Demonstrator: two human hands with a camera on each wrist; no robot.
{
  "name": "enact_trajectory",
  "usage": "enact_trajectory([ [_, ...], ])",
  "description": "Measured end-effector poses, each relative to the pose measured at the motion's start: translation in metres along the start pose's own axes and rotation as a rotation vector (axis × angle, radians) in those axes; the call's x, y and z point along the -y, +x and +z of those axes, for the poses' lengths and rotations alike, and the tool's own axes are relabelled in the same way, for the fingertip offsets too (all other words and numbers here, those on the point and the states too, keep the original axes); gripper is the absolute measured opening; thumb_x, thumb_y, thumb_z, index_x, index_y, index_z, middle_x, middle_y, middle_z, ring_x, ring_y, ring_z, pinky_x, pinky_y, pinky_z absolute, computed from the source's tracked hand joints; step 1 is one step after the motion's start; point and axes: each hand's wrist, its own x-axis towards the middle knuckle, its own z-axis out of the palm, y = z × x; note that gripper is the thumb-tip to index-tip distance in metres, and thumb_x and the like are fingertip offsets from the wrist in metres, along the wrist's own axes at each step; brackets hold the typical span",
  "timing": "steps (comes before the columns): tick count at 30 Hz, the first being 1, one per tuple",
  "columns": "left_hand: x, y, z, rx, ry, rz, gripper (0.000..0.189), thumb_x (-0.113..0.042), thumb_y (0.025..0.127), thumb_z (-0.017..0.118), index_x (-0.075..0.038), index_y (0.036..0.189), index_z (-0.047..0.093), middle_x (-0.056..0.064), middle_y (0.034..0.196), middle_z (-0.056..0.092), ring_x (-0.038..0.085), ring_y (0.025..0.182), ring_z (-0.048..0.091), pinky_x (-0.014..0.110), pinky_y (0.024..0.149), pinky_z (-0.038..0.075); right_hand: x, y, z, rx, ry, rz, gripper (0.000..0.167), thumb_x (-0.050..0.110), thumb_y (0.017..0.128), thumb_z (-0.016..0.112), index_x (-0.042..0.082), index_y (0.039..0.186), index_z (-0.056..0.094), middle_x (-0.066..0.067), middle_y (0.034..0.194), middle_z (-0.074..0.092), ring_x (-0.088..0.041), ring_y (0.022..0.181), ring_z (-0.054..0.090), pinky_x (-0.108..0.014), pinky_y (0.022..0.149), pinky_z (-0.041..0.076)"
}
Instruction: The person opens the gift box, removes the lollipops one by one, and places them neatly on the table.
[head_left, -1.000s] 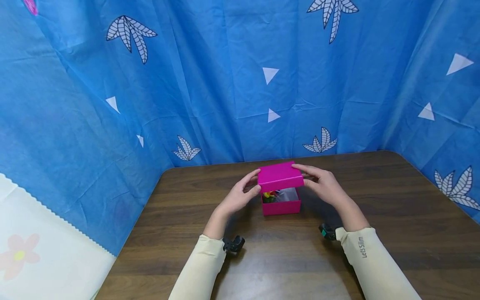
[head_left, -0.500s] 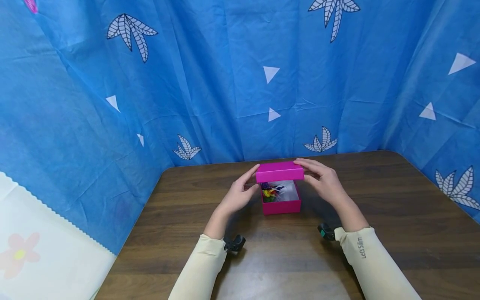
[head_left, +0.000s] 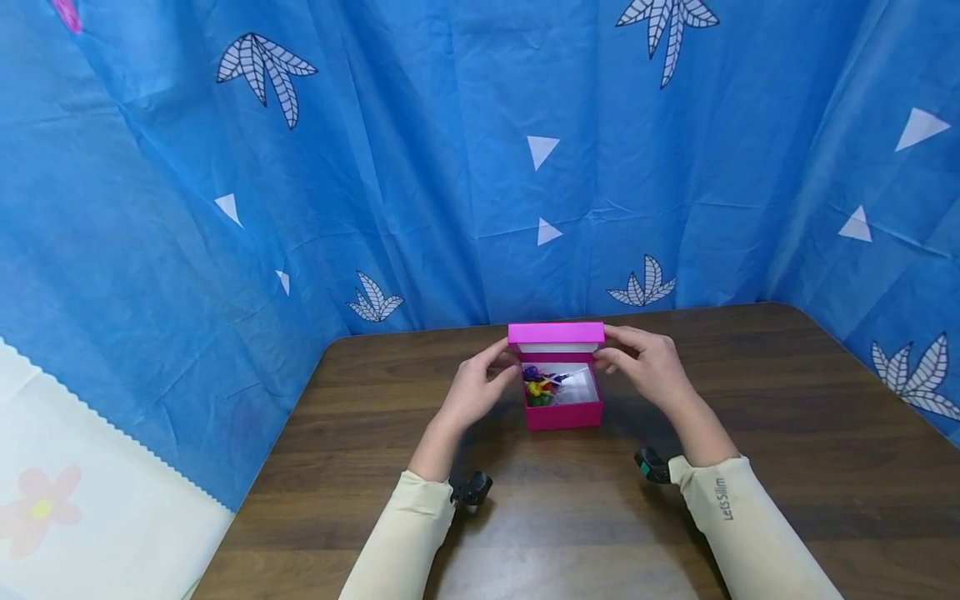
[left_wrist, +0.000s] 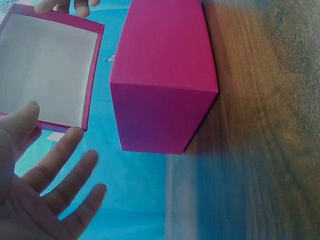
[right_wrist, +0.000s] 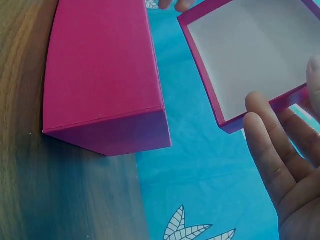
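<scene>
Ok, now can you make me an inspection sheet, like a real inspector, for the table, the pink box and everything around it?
Surface: brown wood-grain table.
Pink box: open on the table; small colourful things inside, toward the left in the head view, too small to name.
Pink lid: held up apart from the box, tilted, pale inside showing.
Left hand: pinches one edge of the lid.
Right hand: pinches the opposite edge.
Wrists: a small black device on each.
Clutter: nothing seen.
Cables: nothing seen.
Surroundings: blue curtain with leaves and white triangles; white cloth with a flower at the left.
</scene>
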Motion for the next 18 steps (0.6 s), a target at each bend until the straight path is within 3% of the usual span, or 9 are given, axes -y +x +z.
enact_trajectory([
  [5, -0.0015, -0.0011, -0.0009, -0.041, 0.042, -0.009, 0.043, -0.027, 0.098, 0.065, -0.016, 0.139, 0.06, 0.005, 0.098, 0.066, 0.017, 0.083, 0.056, 0.027, 0.071, 0.053, -0.0004, -0.0004, 0.0001, 0.013, 0.015, 0.016, 0.041, 0.015, 0.093, 0.07, 0.002, 0.132, 0.064, -0.019, 0.105, 0.074, -0.02, 0.075, 0.072, -0.024, 0.07, 0.061],
  [10, 0.0001, 0.0004, -0.0007, -0.112, 0.012, 0.044, 0.035, -0.026, 0.095, 0.069, -0.013, 0.128, 0.068, 0.005, 0.092, 0.062, 0.015, 0.077, 0.052, 0.021, 0.065, 0.046, 0.0004, -0.0013, -0.0001, 0.039, 0.077, 0.054, 0.041, 0.021, 0.096, 0.067, 0.002, 0.132, 0.063, -0.019, 0.1, 0.073, -0.017, 0.072, 0.071, -0.029, 0.069, 0.062],
  [14, 0.0022, 0.0014, -0.0005, -0.15, -0.065, 0.092, 0.032, -0.02, 0.093, 0.071, -0.008, 0.123, 0.07, 0.007, 0.102, 0.066, 0.016, 0.084, 0.061, 0.02, 0.071, 0.051, 0.0012, -0.0018, -0.0005, 0.062, 0.131, 0.082, 0.043, 0.024, 0.096, 0.066, 0.003, 0.133, 0.062, -0.02, 0.097, 0.072, -0.016, 0.07, 0.071, -0.028, 0.067, 0.062],
  [18, 0.0017, 0.0017, -0.002, -0.147, -0.161, 0.141, 0.037, -0.013, 0.092, 0.072, -0.006, 0.128, 0.066, 0.012, 0.118, 0.069, 0.025, 0.101, 0.07, 0.03, 0.086, 0.06, 0.0007, -0.0017, 0.0001, 0.066, 0.16, 0.078, 0.043, 0.024, 0.097, 0.066, 0.001, 0.132, 0.062, -0.021, 0.094, 0.072, -0.014, 0.068, 0.071, -0.026, 0.065, 0.061],
])
